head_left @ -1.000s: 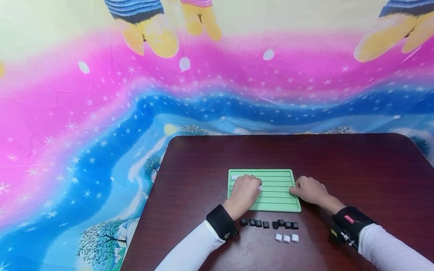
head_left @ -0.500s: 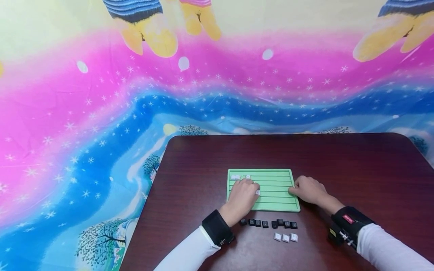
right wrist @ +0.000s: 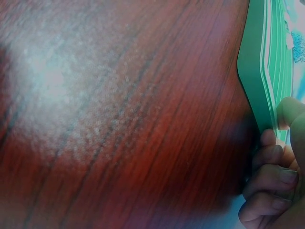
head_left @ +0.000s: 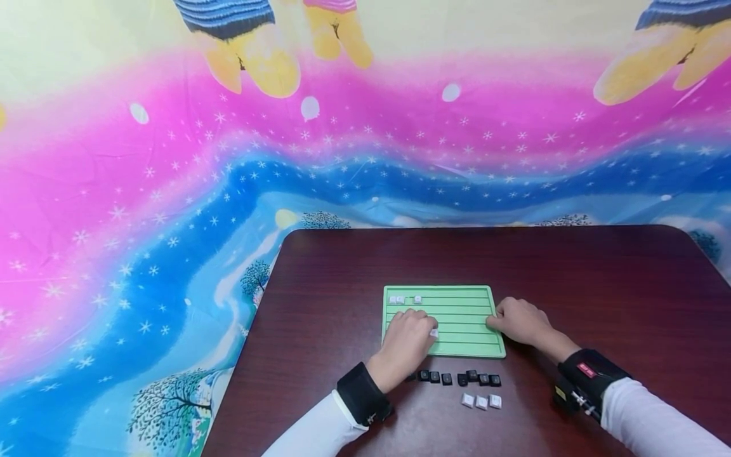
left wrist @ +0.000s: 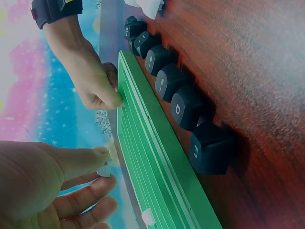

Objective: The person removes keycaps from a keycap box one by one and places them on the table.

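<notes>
My left hand (head_left: 407,343) is over the left half of a green ridged board (head_left: 465,320), pinching a white keycap (head_left: 434,332) between thumb and finger. In the left wrist view that keycap (left wrist: 103,171) shows small at the thumb tip, above the board. My right hand (head_left: 521,320) grips the board's right edge. The right wrist view has the thumb on top of the rim and the other fingers curled at its side. Three white keycaps (head_left: 418,299) sit in the board's top row, two side by side and one apart.
Several black keycaps (head_left: 447,379) lie in a loose row on the dark wooden table (head_left: 331,304), just in front of the board. Three white keycaps (head_left: 482,402) lie nearer the person. A colourful printed cloth (head_left: 400,127) hangs behind the table.
My left hand has moved down the board towards the person with its white keycap, uncovering the white keycaps in the top row. My right hand has stayed at the board's edge.
</notes>
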`<state>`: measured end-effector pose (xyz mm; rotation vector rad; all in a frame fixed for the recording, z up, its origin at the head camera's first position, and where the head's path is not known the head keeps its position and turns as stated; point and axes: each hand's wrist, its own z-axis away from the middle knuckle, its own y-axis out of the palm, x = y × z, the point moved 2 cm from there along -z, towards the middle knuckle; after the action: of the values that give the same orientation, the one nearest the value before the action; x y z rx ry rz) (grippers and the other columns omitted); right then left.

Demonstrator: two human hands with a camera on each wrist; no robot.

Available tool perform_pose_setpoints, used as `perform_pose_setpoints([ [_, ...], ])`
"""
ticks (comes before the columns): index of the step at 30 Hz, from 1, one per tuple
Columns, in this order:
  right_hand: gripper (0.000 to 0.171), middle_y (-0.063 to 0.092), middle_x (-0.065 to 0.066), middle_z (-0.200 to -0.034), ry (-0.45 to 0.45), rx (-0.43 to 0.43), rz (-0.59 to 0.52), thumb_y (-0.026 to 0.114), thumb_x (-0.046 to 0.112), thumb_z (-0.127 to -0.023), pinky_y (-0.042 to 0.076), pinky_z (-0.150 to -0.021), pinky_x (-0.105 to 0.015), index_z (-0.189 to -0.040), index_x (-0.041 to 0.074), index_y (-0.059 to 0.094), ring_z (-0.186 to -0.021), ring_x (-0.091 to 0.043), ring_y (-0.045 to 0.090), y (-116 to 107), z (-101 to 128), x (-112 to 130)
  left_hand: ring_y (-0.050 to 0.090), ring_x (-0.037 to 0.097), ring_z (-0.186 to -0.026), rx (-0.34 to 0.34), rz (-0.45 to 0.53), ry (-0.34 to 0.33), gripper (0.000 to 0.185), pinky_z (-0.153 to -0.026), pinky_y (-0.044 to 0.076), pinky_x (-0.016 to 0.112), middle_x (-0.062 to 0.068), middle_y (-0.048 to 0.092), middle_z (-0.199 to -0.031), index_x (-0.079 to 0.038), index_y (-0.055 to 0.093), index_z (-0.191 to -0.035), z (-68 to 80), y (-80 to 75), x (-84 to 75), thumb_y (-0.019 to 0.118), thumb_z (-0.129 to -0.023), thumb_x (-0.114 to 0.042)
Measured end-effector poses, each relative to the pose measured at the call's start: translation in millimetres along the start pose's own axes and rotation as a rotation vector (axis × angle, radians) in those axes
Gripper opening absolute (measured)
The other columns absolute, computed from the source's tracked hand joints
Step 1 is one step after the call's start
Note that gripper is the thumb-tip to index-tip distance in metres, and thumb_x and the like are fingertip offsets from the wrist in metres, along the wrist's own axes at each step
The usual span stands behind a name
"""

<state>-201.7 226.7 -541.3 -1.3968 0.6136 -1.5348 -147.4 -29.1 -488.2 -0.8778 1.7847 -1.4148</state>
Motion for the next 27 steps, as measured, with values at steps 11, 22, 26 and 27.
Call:
perform_pose_setpoints([
  [11,0.043,0.027,0.008,-0.052,0.007,0.002,-0.003,0.063,0.029,-0.089,0.018,-0.048,-0.024,-0.054,0.019,0.041,-0.047,-0.011,0.028,1,-1,-2,0.062,0.008,-0.077,-0.01,0.015,0.045,0.007,-0.061,0.036,0.019,-0.01,0.071,-0.084,-0.022,0.075,-0.094,7.4,0.4,-6.3,0.077,-0.089,-0.028],
  [22,0.043,0.027,0.008,-0.052,0.011,0.001,0.001,0.063,0.029,-0.089,0.018,-0.048,-0.024,-0.054,0.019,0.041,-0.047,-0.011,0.027,0,-1,-2,0.059,0.006,-0.074,0.01,0.017,0.084,0.01,-0.063,0.035,0.018,-0.012,0.071,-0.083,-0.024,0.075,-0.094,16.0,0.2,-16.9,0.079,-0.087,-0.031],
  [26,0.042,0.028,0.008,-0.052,0.006,0.002,0.0,0.063,0.028,-0.089,0.018,-0.048,-0.024,-0.054,0.019,0.041,-0.047,-0.01,0.028,-1,-1,-1,0.057,0.005,-0.072,0.034,0.009,0.09,0.009,-0.062,0.033,0.017,-0.012,0.071,-0.082,-0.025,0.076,-0.094,19.7,1.4,-20.5,0.078,-0.087,-0.032],
  [27,0.042,0.028,0.008,-0.052,0.007,0.002,0.0,0.063,0.028,-0.089,0.018,-0.048,-0.024,-0.054,0.02,0.041,-0.047,-0.01,0.028,-1,-1,0,0.058,0.004,-0.073,0.036,0.002,0.097,0.009,-0.063,0.034,0.017,-0.012,0.07,-0.082,-0.026,0.076,-0.093,20.8,1.4,-21.5,0.078,-0.087,-0.032],
])
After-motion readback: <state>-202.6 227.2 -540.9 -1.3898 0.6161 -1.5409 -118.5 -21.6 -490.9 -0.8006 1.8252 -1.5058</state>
